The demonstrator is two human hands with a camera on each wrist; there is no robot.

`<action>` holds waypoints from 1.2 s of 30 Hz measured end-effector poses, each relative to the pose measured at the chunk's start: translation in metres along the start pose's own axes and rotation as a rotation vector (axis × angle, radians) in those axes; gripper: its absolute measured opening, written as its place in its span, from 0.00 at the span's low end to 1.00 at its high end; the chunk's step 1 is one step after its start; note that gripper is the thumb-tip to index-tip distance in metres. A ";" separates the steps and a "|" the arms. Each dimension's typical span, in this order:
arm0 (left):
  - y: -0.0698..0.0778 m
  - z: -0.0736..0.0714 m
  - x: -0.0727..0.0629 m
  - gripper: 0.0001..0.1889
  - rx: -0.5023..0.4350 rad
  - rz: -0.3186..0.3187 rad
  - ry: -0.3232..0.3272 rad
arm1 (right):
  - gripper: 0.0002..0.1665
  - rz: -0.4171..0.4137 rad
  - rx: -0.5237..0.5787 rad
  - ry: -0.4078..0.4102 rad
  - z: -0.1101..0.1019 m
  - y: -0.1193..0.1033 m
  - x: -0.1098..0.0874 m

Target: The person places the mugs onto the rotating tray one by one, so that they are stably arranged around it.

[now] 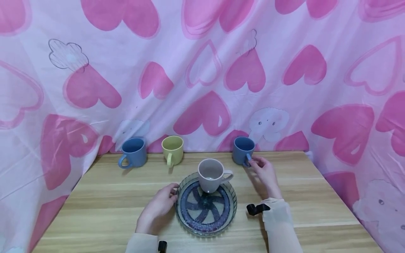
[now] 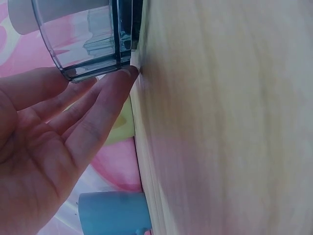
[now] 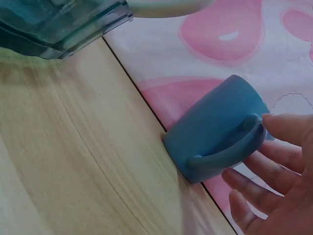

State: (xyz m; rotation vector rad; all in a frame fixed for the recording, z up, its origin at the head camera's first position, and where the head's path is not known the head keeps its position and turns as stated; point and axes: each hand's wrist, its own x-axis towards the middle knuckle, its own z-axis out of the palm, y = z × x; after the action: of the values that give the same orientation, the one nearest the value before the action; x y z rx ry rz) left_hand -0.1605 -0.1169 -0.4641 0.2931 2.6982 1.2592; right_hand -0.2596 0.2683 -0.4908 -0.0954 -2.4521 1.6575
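My right hand (image 1: 265, 173) is at the handle of a blue mug (image 1: 242, 149) at the back right of the table. In the right wrist view, the thumb and forefinger (image 3: 279, 152) pinch the upper part of that mug's handle (image 3: 230, 152). My left hand (image 1: 160, 202) touches the left side of a round, ribbed glass dish (image 1: 233, 211), its fingers fairly straight against the wall. A pinkish-white mug (image 1: 210, 175) stands upright toward the dish's far side, handle to the right. The dish has a dark swirl pattern in its base.
A second blue mug (image 1: 134, 153) stands at the back left, handle to the left. Beside it is a yellow-green mug (image 1: 172, 149), handle toward me. Behind the wooden table (image 1: 104, 207) hangs a pink cloth (image 1: 202, 70) with hearts.
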 end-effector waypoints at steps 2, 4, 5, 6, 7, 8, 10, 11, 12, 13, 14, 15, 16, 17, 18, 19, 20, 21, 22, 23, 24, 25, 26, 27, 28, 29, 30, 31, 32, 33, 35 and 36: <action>-0.001 0.001 -0.001 0.18 -0.002 0.002 0.002 | 0.24 0.001 -0.009 -0.036 0.001 0.000 0.001; -0.001 0.001 -0.001 0.18 -0.005 0.005 0.003 | 0.23 -0.006 -0.029 -0.071 0.000 0.000 0.003; -0.001 0.001 -0.001 0.19 -0.007 0.009 0.003 | 0.23 -0.007 -0.040 -0.084 -0.001 -0.001 0.004; -0.001 0.001 -0.001 0.19 -0.012 0.013 0.004 | 0.22 -0.016 -0.058 -0.094 -0.002 -0.002 0.005; 0.000 0.001 0.000 0.19 -0.019 0.019 0.002 | 0.21 -0.022 -0.068 -0.098 -0.004 -0.003 0.006; 0.000 0.001 0.001 0.19 -0.027 0.024 0.002 | 0.21 -0.029 -0.077 -0.104 -0.007 -0.003 0.008; -0.001 0.002 0.002 0.19 -0.043 0.035 0.001 | 0.21 -0.041 -0.099 -0.103 -0.011 -0.004 0.009; -0.001 0.002 0.004 0.19 -0.050 0.042 0.000 | 0.21 -0.040 -0.104 -0.099 -0.012 -0.005 0.009; -0.002 0.002 0.004 0.19 -0.056 0.046 -0.002 | 0.22 -0.040 -0.113 -0.097 -0.013 -0.005 0.009; -0.003 0.002 0.005 0.19 -0.060 0.048 -0.004 | 0.22 -0.038 -0.116 -0.093 -0.014 -0.005 0.009; -0.003 0.001 0.006 0.19 -0.061 0.048 -0.007 | 0.22 -0.037 -0.121 -0.092 -0.015 -0.006 0.008; -0.003 0.001 0.006 0.19 -0.063 0.048 -0.011 | 0.23 -0.036 -0.123 -0.089 -0.016 -0.006 0.008; -0.004 0.001 0.006 0.19 -0.063 0.049 -0.014 | 0.22 -0.038 -0.126 -0.084 -0.016 -0.007 0.007; -0.004 0.001 0.006 0.20 -0.065 0.049 -0.020 | 0.22 -0.040 -0.131 -0.079 -0.016 -0.007 0.007; -0.004 0.001 0.005 0.20 -0.068 0.047 -0.024 | 0.21 -0.040 -0.136 -0.076 -0.016 -0.007 0.006; -0.004 0.000 0.005 0.20 -0.073 0.043 -0.029 | 0.21 -0.038 -0.140 -0.074 -0.015 -0.007 0.006; -0.005 0.000 0.004 0.20 -0.078 0.040 -0.033 | 0.21 -0.031 -0.146 -0.071 -0.015 -0.007 0.005; -0.005 0.000 0.003 0.21 -0.079 0.038 -0.039 | 0.20 -0.029 -0.154 -0.071 -0.014 -0.007 0.005; -0.006 0.000 0.002 0.21 -0.079 0.035 -0.040 | 0.20 -0.029 -0.171 -0.070 -0.013 -0.008 0.004; -0.007 -0.001 0.001 0.21 -0.081 0.031 -0.043 | 0.20 -0.029 -0.185 -0.072 -0.012 -0.008 0.004; -0.008 -0.001 0.001 0.21 -0.084 0.028 -0.043 | 0.20 -0.026 -0.196 -0.071 -0.011 -0.009 0.003; -0.008 -0.001 0.000 0.21 -0.083 0.027 -0.044 | 0.20 -0.028 -0.206 -0.068 -0.010 -0.010 0.003; -0.010 -0.001 0.000 0.21 -0.082 0.030 -0.045 | 0.20 -0.028 -0.213 -0.062 -0.009 -0.011 0.003; -0.010 -0.001 -0.001 0.21 -0.081 0.033 -0.046 | 0.20 -0.033 -0.225 -0.058 -0.008 -0.012 0.002; -0.011 -0.001 -0.001 0.21 -0.083 0.035 -0.044 | 0.20 -0.035 -0.233 -0.052 -0.007 -0.013 0.002; -0.012 -0.002 -0.001 0.21 -0.084 0.038 -0.045 | 0.19 -0.032 -0.236 -0.051 -0.006 -0.013 0.002; -0.012 -0.002 -0.001 0.21 -0.084 0.041 -0.047 | 0.19 -0.028 -0.239 -0.045 -0.005 -0.013 0.002; -0.013 -0.002 -0.001 0.21 -0.086 0.042 -0.049 | 0.19 -0.022 -0.238 -0.041 -0.005 -0.013 0.002; -0.013 -0.002 -0.002 0.21 -0.088 0.041 -0.051 | 0.19 -0.015 -0.237 -0.037 -0.004 -0.012 0.002; -0.013 -0.002 -0.002 0.21 -0.090 0.039 -0.052 | 0.18 -0.012 -0.237 -0.034 -0.003 -0.012 0.002; -0.013 -0.003 -0.002 0.21 -0.098 0.038 -0.056 | 0.18 -0.008 -0.230 -0.029 -0.001 -0.010 0.002; -0.013 -0.003 -0.003 0.21 -0.101 0.038 -0.058 | 0.18 -0.009 -0.224 -0.025 -0.001 -0.009 0.002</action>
State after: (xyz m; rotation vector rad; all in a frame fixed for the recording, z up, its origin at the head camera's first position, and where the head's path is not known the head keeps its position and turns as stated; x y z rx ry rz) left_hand -0.1602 -0.1278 -0.4722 0.3645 2.5827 1.3701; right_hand -0.2613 0.2657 -0.4816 -0.0931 -2.6444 1.3824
